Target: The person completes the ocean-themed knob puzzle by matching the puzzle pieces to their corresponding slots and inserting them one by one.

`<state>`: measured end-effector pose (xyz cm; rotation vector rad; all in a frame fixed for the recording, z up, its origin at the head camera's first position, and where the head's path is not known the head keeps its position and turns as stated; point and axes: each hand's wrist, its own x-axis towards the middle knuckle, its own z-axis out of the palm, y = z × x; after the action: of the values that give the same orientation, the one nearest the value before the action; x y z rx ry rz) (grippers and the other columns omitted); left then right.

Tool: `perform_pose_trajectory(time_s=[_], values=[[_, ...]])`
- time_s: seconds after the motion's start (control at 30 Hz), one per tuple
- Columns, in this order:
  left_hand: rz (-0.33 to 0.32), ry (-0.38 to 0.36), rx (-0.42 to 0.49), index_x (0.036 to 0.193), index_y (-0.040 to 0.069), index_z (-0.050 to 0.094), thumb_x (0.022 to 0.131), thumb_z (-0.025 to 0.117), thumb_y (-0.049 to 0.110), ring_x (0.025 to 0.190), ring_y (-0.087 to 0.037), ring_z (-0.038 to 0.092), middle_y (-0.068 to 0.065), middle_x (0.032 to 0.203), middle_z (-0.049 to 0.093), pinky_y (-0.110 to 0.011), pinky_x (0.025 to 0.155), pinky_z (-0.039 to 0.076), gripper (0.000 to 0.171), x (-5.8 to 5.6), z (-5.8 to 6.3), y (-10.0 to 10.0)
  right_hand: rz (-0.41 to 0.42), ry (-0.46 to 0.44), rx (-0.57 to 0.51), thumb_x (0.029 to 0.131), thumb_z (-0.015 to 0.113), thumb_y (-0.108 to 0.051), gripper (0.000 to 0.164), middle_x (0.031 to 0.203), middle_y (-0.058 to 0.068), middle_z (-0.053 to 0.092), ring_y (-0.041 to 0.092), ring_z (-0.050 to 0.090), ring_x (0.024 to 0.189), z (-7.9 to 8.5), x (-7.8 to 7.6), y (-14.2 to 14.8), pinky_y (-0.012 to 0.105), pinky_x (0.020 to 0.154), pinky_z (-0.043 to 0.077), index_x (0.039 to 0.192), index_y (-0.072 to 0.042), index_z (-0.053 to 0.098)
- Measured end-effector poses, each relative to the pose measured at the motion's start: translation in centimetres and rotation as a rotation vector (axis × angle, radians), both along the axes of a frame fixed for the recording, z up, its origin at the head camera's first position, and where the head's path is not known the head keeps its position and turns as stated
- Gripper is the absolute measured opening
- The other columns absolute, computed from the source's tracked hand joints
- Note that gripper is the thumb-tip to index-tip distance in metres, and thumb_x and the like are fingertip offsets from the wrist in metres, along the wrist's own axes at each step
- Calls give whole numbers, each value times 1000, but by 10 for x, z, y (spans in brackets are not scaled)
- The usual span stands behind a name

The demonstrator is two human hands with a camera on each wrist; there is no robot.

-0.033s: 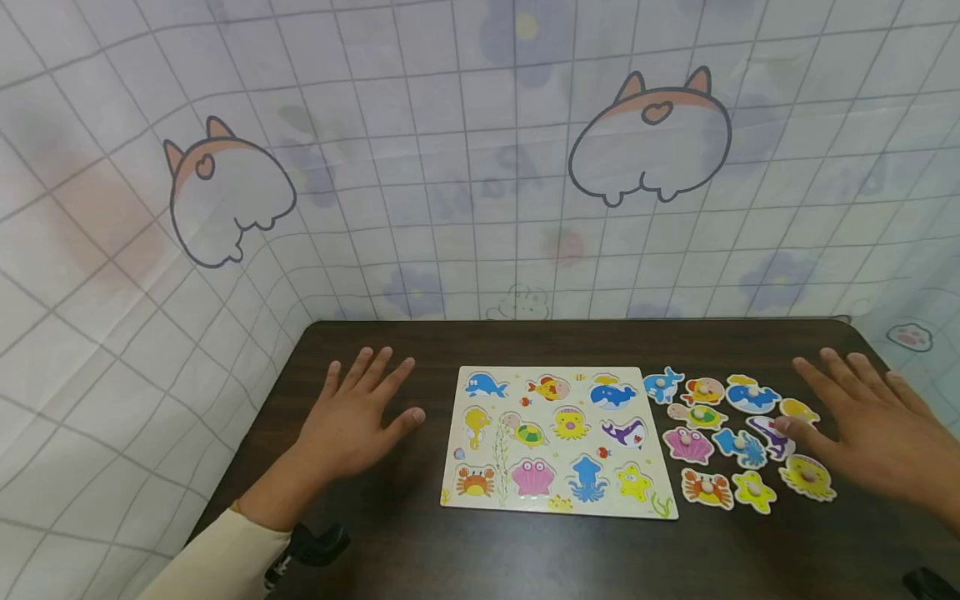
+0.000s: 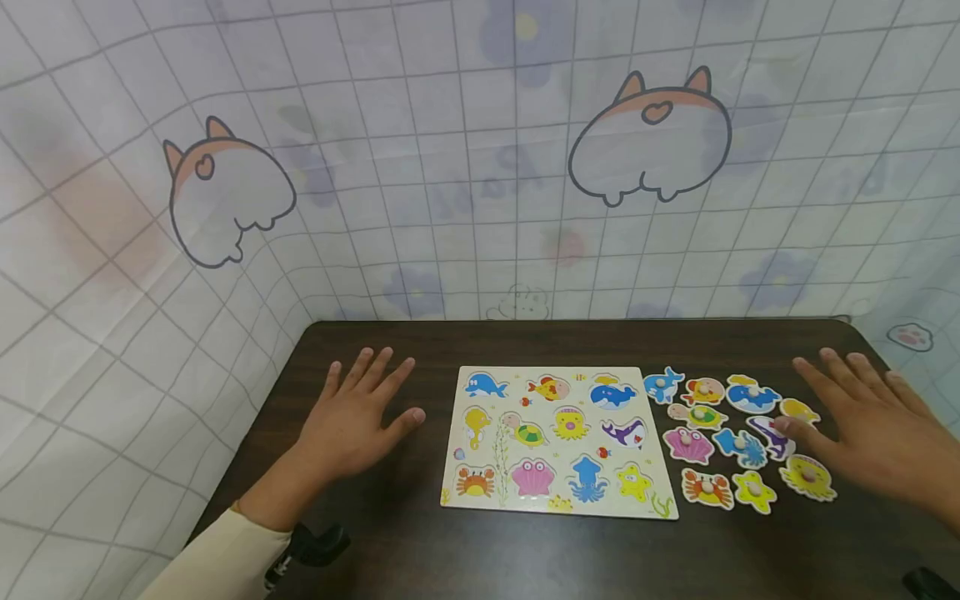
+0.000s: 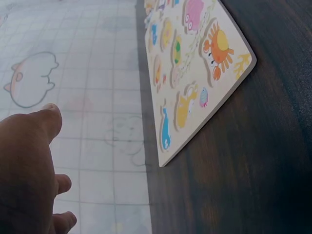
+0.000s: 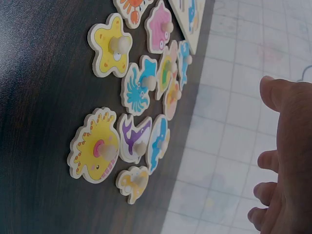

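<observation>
A puzzle board with shallow sea-animal recesses lies flat on the dark table, its crab corner near in the left wrist view. Left of it, my left hand is held with fingers spread and nothing in it. Several loose knobbed pieces lie right of the board, among them a yellow starfish, a pink shell, a crab and a yellow octopus. My right hand, fingers spread and holding nothing, hovers beside them. Its thumb partly covers the seahorse and purple whale pieces in the head view.
The dark wooden table meets a white grid-patterned curtain at its back and sides. Black wrist straps show near the bottom edge. The pieces lie close together, some touching.
</observation>
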<state>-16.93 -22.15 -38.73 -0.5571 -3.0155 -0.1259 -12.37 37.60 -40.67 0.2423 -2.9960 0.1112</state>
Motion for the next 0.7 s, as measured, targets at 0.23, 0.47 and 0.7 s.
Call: perform_pose_trajectory(time_s=[0.23, 0.47, 0.7], values=[[-39, -1, 50, 160, 20, 39, 99, 44, 71, 153, -38, 19, -14, 165, 30, -65, 120, 12, 80, 1, -11, 3, 1, -4, -14, 101, 55, -57, 96, 162, 36, 5, 54, -10, 148, -4, -5, 0, 62, 115, -20, 163, -2, 7], [-77, -13, 37, 154, 17, 49, 97, 48, 72, 150, -39, 30, -15, 159, 41, -64, 119, 19, 79, 5, -27, 9, 20, -12, -40, 102, 55, -54, 92, 161, 38, 11, 56, -4, 148, -5, -9, -4, 62, 116, -18, 161, 3, 14], [-110, -51, 42, 152, 17, 51, 98, 51, 68, 149, -38, 32, -14, 158, 43, -64, 118, 21, 75, 7, -40, 15, 14, -15, -43, 101, 57, -56, 91, 159, 39, 16, 59, 4, 147, -7, -13, -11, 66, 117, -10, 157, 7, 23]])
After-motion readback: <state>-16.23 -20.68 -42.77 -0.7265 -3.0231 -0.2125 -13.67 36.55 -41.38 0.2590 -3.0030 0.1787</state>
